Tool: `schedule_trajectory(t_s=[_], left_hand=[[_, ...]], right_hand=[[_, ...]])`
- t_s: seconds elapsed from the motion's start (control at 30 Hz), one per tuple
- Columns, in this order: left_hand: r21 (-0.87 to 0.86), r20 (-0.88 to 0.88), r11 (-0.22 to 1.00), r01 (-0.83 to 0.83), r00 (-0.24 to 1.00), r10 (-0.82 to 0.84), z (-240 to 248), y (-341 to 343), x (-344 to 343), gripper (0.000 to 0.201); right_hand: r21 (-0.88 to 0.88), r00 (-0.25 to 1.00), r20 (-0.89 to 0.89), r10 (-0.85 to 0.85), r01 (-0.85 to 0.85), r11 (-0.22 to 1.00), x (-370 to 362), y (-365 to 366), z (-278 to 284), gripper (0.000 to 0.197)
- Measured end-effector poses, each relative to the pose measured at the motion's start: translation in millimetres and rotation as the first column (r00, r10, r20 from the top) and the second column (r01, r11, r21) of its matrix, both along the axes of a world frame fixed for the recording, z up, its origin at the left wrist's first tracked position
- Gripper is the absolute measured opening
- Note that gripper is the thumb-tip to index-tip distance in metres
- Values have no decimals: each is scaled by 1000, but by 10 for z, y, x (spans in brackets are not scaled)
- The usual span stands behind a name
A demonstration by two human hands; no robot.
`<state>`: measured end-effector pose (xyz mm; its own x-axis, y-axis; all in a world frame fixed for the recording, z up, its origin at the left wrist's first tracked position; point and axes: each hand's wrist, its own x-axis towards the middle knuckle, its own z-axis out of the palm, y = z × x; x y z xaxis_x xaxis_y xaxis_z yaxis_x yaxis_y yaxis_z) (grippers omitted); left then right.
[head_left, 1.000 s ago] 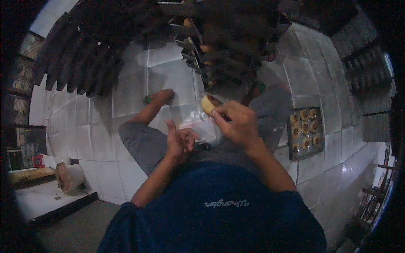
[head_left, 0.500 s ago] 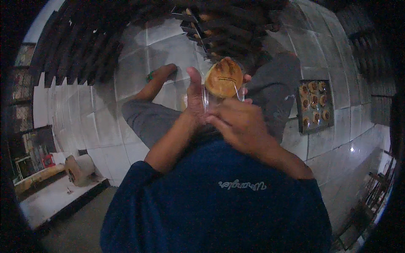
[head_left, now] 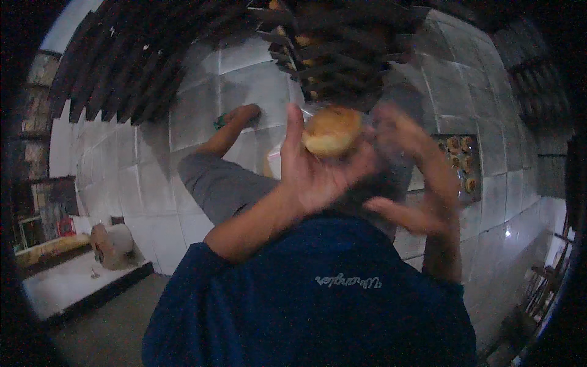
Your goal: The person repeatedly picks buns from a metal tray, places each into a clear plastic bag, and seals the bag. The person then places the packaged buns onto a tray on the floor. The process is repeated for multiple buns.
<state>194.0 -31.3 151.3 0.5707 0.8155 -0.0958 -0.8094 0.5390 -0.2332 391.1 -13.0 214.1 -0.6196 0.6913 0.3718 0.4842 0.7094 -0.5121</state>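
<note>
A round golden-brown bun (head_left: 333,131), blurred by motion, lies in my left hand (head_left: 315,174). The palm faces up and the thumb stands apart on the bun's left side. Clear plastic shows faintly at the bun's upper edge; how far it wraps the bun I cannot make out. To the right, my right hand (head_left: 422,165) is smeared by motion and apart from the bun. Its thumb points left, well away from the fingers, and nothing shows in its grasp. Partly hidden behind my left wrist is a small pale packet (head_left: 274,162).
A dark tray (head_left: 471,199) of several small round pastries stands on the tiles to the right, partly hidden by my right arm. Dark racks (head_left: 342,67) holding baked goods rise ahead. Lower left, a large roll (head_left: 113,244) sits on a white ledge (head_left: 79,284). My bent legs flank the work.
My right hand has left the bun's lower edge and swung out to the right, spreading its thumb. The bun has shifted slightly right and down in my left hand.
</note>
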Motion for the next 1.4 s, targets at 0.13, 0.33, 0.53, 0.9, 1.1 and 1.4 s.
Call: schedule_trajectory(t_s=[0.13, 0.33, 0.53, 0.9, 1.1, 1.4], left_hand=[[185, -102, 964, 193, 979, -176, 226, -296, 199, 98], [97, -989, 939, 331, 136, 55, -979, 417, 228, 50], [170, -985, 911, 375, 94, 145, -917, 658, 352, 27], [225, -965, 962, 157, 169, 198, -608, 651, 129, 13], [497, -868, 848, 187, 122, 482, -284, 689, 26, 15], [115, -959, 811, 574, -148, 241, -1075, -514, -89, 23]], right_hand=[[-165, 965, -224, -138, 102, 981, 491, -111, -197, 52], [-818, 808, -131, -574, 239, 522, 886, 20, -1044, 36], [-809, 763, -111, -637, 303, 503, 830, 331, -1209, 30], [-939, 281, -343, -896, -112, 324, 653, 323, -1237, 22], [-924, 271, -377, -886, -44, 380, 763, 119, -882, 17], [-974, 410, 21, -912, 214, 74, 721, -1240, -1544, 12]])
